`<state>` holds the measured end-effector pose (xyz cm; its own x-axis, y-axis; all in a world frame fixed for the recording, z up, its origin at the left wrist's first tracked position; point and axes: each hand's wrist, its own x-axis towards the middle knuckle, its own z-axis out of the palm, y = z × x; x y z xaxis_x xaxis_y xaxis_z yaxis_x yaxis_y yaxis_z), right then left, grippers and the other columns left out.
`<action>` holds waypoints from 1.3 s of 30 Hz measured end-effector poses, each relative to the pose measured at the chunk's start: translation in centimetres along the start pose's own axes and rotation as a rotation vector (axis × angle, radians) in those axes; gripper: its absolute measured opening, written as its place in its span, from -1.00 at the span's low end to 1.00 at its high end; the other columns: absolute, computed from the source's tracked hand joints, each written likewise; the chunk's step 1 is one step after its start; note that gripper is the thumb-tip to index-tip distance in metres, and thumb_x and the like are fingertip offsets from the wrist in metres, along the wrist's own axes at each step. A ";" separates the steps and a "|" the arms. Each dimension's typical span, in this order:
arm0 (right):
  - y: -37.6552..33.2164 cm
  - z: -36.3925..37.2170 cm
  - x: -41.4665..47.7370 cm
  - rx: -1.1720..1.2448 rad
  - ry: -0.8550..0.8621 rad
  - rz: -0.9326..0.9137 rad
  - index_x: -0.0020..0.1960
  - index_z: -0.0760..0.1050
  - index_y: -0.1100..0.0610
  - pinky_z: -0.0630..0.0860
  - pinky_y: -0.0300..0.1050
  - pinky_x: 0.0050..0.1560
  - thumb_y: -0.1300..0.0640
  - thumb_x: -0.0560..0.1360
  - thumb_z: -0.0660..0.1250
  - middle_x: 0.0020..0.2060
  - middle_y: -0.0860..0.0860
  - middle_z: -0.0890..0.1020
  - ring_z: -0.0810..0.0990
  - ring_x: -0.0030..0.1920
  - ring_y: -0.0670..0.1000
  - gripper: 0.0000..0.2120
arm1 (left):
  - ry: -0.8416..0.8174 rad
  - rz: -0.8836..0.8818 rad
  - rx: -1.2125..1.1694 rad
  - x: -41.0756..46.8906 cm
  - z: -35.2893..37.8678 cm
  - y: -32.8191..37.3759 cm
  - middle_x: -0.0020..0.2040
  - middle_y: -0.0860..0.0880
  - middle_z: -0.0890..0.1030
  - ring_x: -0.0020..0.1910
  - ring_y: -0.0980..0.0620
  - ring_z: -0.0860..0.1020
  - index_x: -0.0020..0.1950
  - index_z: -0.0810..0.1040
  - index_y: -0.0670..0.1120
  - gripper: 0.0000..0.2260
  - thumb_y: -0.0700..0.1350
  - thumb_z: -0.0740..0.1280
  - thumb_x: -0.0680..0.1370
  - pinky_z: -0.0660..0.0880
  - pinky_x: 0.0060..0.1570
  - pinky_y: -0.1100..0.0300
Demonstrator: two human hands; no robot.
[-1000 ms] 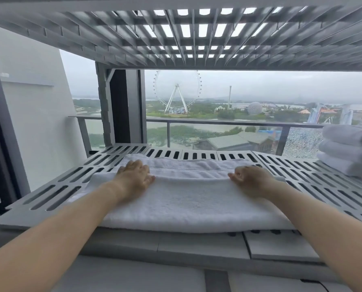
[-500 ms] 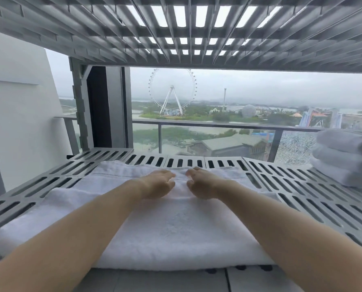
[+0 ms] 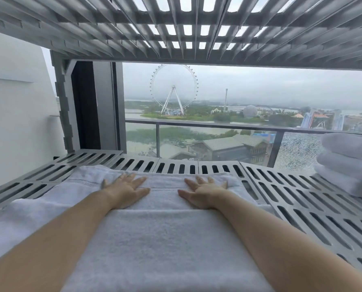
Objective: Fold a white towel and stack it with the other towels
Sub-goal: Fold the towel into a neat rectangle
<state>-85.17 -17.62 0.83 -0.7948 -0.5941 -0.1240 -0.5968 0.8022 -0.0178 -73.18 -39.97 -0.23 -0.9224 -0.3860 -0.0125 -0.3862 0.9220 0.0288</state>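
left hand (image 3: 126, 191) flat, right hand (image 3: 204, 192) flat

slatted grey shelf (image 3: 302, 199) | glass railing (image 3: 218, 125) | overcast daylight

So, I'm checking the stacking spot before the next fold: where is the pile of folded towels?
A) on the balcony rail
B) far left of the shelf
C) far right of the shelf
C: the pile of folded towels sits at the right edge of the slatted shelf.
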 end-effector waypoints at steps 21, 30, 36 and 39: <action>3.0 0.2 4.6 0.162 0.096 -0.087 0.49 0.00 -0.17 -0.21 0.07 0.47 -0.25 0.55 -0.19 0.52 -0.13 0.02 -0.08 0.51 -0.02 -0.48 | 0.034 -0.025 -0.142 1.9 -0.9 -2.6 0.55 0.07 0.02 0.51 0.02 -0.02 0.48 0.04 0.23 -0.48 0.32 -0.04 0.54 -0.13 0.42 -0.23; 2.1 -1.2 4.7 0.240 0.157 -0.083 0.37 0.31 -0.03 0.17 0.08 0.41 -0.15 0.56 0.02 0.41 -0.01 0.30 0.29 0.39 0.07 -0.57 | 0.166 -0.081 -0.125 2.3 -2.7 -7.2 0.40 0.03 0.36 0.36 0.00 0.32 0.34 0.37 0.08 -0.68 -0.05 0.01 0.62 0.16 0.40 -0.10; 1.7 -2.4 5.5 0.163 0.231 -0.093 0.17 0.41 0.14 0.32 -0.05 0.23 -0.08 0.54 0.17 0.20 0.08 0.43 0.38 0.22 0.09 -0.66 | 0.173 -0.033 -0.063 4.1 -3.5 -7.9 0.11 0.02 0.45 0.03 0.04 0.42 0.01 0.40 0.02 -0.88 0.04 0.15 0.59 0.37 0.19 -0.03; 2.0 -2.6 5.8 0.165 0.260 -0.115 0.08 0.39 0.12 0.31 -0.10 0.15 -0.08 0.52 0.22 0.12 0.07 0.43 0.37 0.15 0.06 -0.71 | 0.133 0.019 -0.083 4.9 -4.0 -8.1 -0.08 0.03 0.48 -0.14 0.05 0.44 -0.10 0.35 0.04 -0.84 0.10 0.16 0.58 0.40 0.09 -0.01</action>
<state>-91.23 -19.61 2.70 -0.7375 -0.6595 0.1456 -0.6752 0.7152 -0.1804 -74.52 -49.48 3.47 -0.9194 -0.3740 0.1215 -0.3619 0.9256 0.1107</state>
